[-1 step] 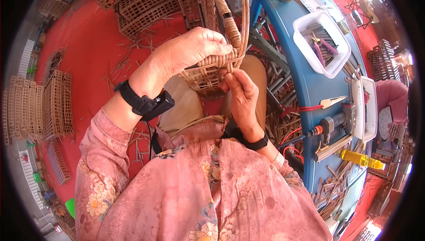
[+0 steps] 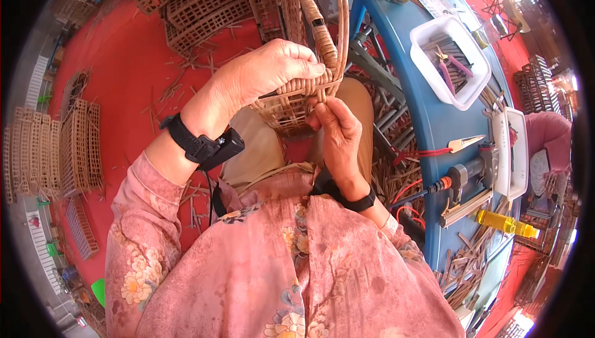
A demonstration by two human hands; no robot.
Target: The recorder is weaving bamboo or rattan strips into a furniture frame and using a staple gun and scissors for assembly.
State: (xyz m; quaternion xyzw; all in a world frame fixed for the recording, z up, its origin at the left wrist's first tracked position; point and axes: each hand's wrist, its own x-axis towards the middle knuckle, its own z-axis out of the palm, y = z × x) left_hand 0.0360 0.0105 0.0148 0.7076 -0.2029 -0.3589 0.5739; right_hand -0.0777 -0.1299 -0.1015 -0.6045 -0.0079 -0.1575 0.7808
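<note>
Beside the blue tabletop [image 2: 437, 124], your left hand [image 2: 271, 70] grips the wicker basket [image 2: 282, 113] while your right hand [image 2: 339, 136] pinches a strip [image 2: 321, 95], best pulled evenly snug.

Basket [image 2: 273, 111]: upper centre of the frame, under the 2 hands
Left hand [image 2: 273, 68]: on the basket's rim
Right hand [image 2: 336, 128]: at the basket's corner, lower right of the left hand
Table [image 2: 406, 59]: right side
Upper tray [image 2: 423, 53]: on the table, pliers [image 2: 446, 76] inside
Lower tray [image 2: 519, 158]: below the upper tray
Woven panels [image 2: 80, 146]: left edge
</note>
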